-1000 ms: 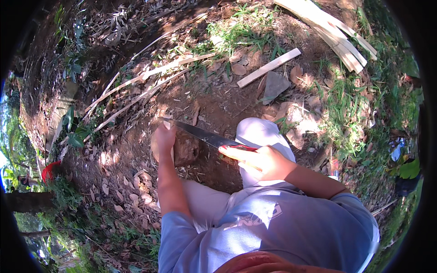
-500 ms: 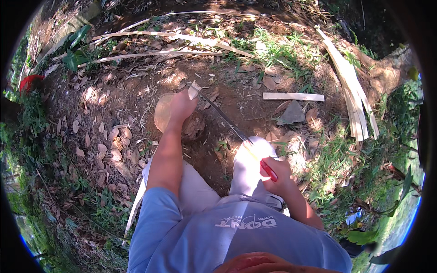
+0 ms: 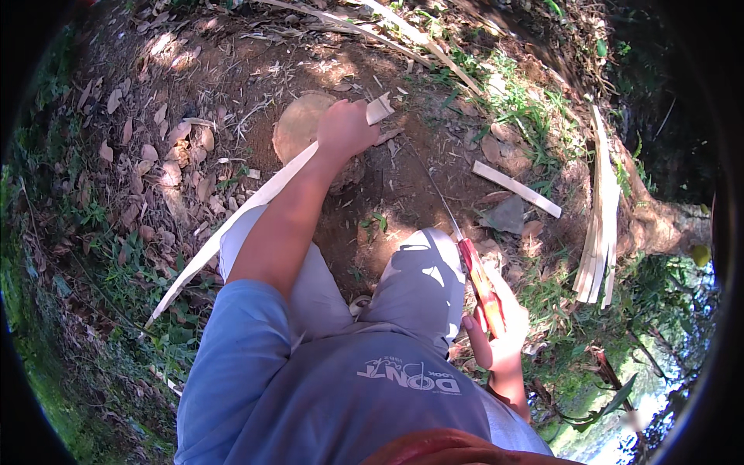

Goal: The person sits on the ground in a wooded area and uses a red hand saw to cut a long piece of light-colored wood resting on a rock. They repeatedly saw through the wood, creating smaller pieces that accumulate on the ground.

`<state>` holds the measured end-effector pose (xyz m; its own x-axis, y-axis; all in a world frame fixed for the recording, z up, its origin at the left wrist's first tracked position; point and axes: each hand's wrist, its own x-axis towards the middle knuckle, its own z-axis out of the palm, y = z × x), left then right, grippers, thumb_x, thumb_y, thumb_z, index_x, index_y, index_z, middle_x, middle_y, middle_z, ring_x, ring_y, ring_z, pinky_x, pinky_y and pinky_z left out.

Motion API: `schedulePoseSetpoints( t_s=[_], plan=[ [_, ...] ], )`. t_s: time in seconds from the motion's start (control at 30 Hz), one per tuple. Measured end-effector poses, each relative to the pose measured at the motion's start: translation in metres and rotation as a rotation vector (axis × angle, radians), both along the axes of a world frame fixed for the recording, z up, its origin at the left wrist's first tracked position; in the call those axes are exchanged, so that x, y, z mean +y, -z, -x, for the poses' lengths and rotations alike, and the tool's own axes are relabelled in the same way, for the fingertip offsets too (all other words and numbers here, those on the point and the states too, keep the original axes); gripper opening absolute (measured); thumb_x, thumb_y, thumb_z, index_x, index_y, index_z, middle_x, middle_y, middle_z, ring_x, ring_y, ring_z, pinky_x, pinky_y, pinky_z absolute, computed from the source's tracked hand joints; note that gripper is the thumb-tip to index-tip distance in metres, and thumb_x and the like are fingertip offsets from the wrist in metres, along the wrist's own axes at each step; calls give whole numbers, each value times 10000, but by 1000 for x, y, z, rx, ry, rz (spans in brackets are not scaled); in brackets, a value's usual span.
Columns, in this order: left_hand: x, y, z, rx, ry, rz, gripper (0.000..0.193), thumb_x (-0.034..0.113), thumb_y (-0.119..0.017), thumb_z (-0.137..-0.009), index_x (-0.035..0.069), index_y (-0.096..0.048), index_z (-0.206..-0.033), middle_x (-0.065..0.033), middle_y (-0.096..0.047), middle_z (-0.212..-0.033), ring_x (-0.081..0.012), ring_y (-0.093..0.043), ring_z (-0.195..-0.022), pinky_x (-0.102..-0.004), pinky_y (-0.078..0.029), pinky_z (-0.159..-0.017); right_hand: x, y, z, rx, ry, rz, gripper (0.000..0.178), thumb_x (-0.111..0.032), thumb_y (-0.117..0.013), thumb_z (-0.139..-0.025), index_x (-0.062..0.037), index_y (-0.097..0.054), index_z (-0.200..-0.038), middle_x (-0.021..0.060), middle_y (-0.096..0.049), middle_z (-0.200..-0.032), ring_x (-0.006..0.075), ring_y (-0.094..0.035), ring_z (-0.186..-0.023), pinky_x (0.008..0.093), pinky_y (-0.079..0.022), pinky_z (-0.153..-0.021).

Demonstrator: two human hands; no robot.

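Note:
My left hand is closed around a long pale wooden strip, near its far end. The strip's short end juts out past my fist, and its long tail slants back to the lower left beneath my forearm. Just beside that hand is a round-topped wooden stump, partly covered by the arm. By my right knee, my right hand grips the red handle of a long thin-bladed cutting tool. Its blade points forward and left, apart from the strip, seen nearly edge-on; whether it has teeth is unclear.
A short pale strip lies on the dirt to the right, beside a grey flat stone. Further right, a bundle of long strips rests near a tree root. More strips lie far ahead. Dry leaves litter the left.
The blade has come away from the strip's end as my right hand drew back toward me and right. More of the strip now shows behind my left hand. The view has shifted too.

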<state>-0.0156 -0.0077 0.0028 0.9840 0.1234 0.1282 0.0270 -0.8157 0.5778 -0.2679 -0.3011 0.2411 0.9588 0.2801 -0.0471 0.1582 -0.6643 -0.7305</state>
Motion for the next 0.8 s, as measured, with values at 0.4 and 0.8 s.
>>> schedulePoseSetpoints(
  t_s=[0.4, 0.8],
  plan=[
    [4, -1, -3, -26, 57, 56, 256, 215, -743, -809, 32, -774, -986, -199, -770, -936, -374, -753, -996, -502, -603, -900, 13, 18, -4, -232, -56, 182, 529, 37, -669, -939, 153, -593, -1449, 119, -727, -796, 142, -496, -465, 307, -418, -496],
    [5, 4, -3, -30, 87, 41, 276, 207, -712, -818, 31, -766, -1024, -209, -771, -933, -382, -762, -962, -507, -614, -873, 59, 90, -111, -270, -42, 118, 484, -191, -661, -1056, -43, -631, -1516, 160, -814, -1121, 92, -683, -733, 266, -545, -714]
  ],
)
